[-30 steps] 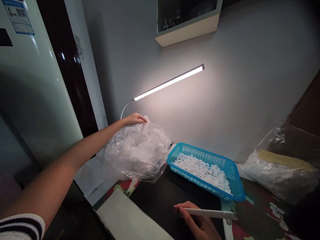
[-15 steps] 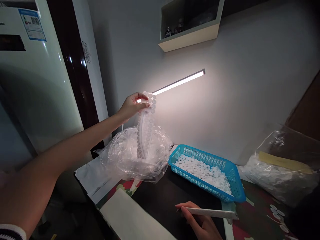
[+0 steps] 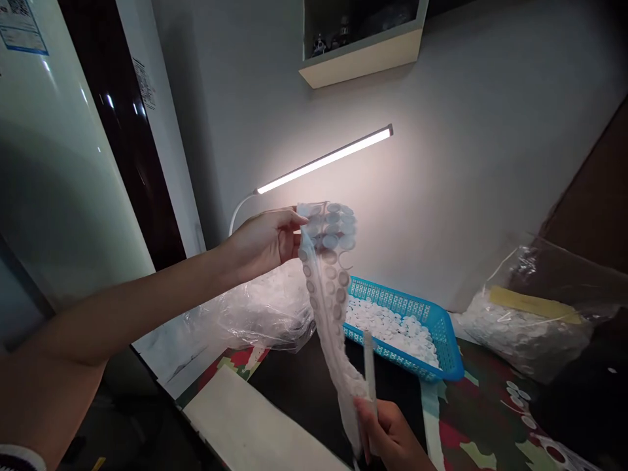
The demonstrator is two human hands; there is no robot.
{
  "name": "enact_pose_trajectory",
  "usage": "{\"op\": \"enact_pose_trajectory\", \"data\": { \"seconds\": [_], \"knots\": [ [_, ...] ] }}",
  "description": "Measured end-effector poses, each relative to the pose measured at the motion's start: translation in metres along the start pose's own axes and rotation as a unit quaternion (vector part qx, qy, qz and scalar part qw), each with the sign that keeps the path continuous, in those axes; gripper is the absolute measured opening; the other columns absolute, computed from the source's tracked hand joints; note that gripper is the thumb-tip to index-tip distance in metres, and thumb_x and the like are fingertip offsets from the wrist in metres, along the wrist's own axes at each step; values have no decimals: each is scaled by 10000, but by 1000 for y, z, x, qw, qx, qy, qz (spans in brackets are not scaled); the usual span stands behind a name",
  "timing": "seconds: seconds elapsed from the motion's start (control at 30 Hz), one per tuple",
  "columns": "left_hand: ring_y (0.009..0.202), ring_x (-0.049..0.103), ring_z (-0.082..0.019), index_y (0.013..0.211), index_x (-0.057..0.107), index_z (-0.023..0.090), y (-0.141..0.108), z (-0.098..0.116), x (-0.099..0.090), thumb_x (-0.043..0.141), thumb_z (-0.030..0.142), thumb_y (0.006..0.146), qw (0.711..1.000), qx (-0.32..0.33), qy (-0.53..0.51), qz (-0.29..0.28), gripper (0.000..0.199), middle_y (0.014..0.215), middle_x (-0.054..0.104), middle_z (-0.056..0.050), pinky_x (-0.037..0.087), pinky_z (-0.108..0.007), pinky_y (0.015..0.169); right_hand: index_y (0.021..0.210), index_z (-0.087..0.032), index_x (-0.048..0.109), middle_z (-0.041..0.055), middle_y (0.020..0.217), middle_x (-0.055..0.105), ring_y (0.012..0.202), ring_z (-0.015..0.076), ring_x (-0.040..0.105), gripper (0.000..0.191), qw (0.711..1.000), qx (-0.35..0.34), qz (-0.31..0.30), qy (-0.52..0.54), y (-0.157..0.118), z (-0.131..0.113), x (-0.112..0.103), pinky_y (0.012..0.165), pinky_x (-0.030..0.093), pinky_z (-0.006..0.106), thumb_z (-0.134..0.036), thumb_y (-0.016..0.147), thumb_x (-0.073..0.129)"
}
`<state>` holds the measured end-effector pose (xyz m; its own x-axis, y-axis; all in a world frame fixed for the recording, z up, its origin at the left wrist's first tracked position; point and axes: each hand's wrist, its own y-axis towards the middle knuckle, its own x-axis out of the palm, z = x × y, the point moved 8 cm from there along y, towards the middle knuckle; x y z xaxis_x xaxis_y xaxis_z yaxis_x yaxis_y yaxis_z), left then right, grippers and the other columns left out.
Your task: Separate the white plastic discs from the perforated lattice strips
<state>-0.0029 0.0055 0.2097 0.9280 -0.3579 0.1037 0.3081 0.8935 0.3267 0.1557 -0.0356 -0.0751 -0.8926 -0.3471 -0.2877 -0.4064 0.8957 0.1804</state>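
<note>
My left hand is closed on the top of a long, pale strip bearing rows of round white discs, raised above the table. The strip hangs down and curves right towards my right hand. There, my fingers are closed around a long, thin white tool, which points upward. The strip's lower end lies at these same fingers and seems pinched by them. Behind the strip stands a blue plastic basket with many loose white discs, partly hidden by it.
A clear plastic bag sits behind my left forearm. Another bag, with white pieces and a yellow strip, lies at the right near several loose discs. A cream board borders the black mat. A lit lamp bar hangs above.
My left hand has brought the strip out of the bag, nearer and to the right. My right hand has turned the white tool upright and met the strip's lower end.
</note>
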Motion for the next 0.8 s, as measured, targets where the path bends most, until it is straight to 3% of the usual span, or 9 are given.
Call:
{"op": "enact_pose_trajectory", "data": {
  "seconds": [0.07, 0.13, 0.27, 0.37, 0.47, 0.6, 0.7, 0.8],
  "knots": [
    [676, 664, -142, 944, 604, 81, 1, -8, -4, 432, 52, 822, 999, -30, -11, 8, 213, 788, 670, -77, 567, -243, 680, 410, -174, 447, -21, 406, 354, 426, 92, 377, 680, 998, 29, -60, 2, -2, 3, 5, 463, 274, 231, -667, 872, 373],
    [761, 682, -167, 1013, 611, 74, 1, -11, -9, 409, 53, 836, 999, -34, -20, 19, 270, 847, 691, -97, 570, -260, 734, 395, -174, 424, -33, 380, 318, 393, 77, 324, 683, 996, 50, -72, -1, -2, 2, -1, 448, 240, 232, -664, 870, 386],
    [931, 678, -208, 1124, 605, 91, -3, -7, -7, 373, 85, 901, 999, 8, -42, 14, 322, 1060, 683, -113, 562, -318, 837, 380, -169, 469, -23, 426, 321, 457, 88, 371, 726, 999, 34, 0, 14, 3, -17, -36, 526, 315, 237, -647, 904, 313],
    [993, 666, -236, 1151, 602, 112, -16, -10, 9, 358, 131, 955, 997, 22, -67, -29, 314, 1209, 627, -106, 552, -368, 880, 500, -167, 587, -24, 498, 342, 484, 94, 349, 711, 996, 57, 70, 25, 4, -26, -64, 509, 303, 236, -701, 871, 300],
    [1104, 614, -256, 1195, 582, 121, -36, -28, 31, 296, 202, 1003, 989, -31, -117, -90, 354, 1261, 598, -108, 526, -378, 930, 609, -166, 626, -49, 522, 281, 467, 80, 268, 637, 993, 77, 80, 26, 2, -35, -78, 456, 228, 224, -730, 810, 408],
    [1190, 551, -265, 1273, 532, 136, -55, -59, 60, 267, 293, 1020, 948, -166, -193, -194, 399, 1333, 542, -116, 451, -384, 1021, 688, -173, 626, -62, 566, 245, 483, 69, 240, 521, 994, 63, 87, 4, 1, -54, -90, 462, 189, 217, -660, 817, 493],
    [1205, 538, -268, 1267, 538, 135, -44, -73, 60, 298, 305, 1012, 944, -184, -200, -189, 389, 1351, 525, -120, 415, -404, 1048, 667, -177, 627, -69, 551, 213, 477, 67, 219, 493, 991, 66, 115, -35, -1, -63, -103, 458, 196, 216, -636, 815, 521],
    [1217, 527, -271, 1258, 548, 118, -27, -83, 59, 300, 315, 1010, 944, -192, -187, -192, 402, 1336, 537, -129, 358, -425, 1089, 667, -187, 652, -56, 513, 304, 462, 75, 297, 478, 982, 65, 172, -52, -4, -70, -123, 443, 265, 208, -643, 780, 558]
  ]
}}
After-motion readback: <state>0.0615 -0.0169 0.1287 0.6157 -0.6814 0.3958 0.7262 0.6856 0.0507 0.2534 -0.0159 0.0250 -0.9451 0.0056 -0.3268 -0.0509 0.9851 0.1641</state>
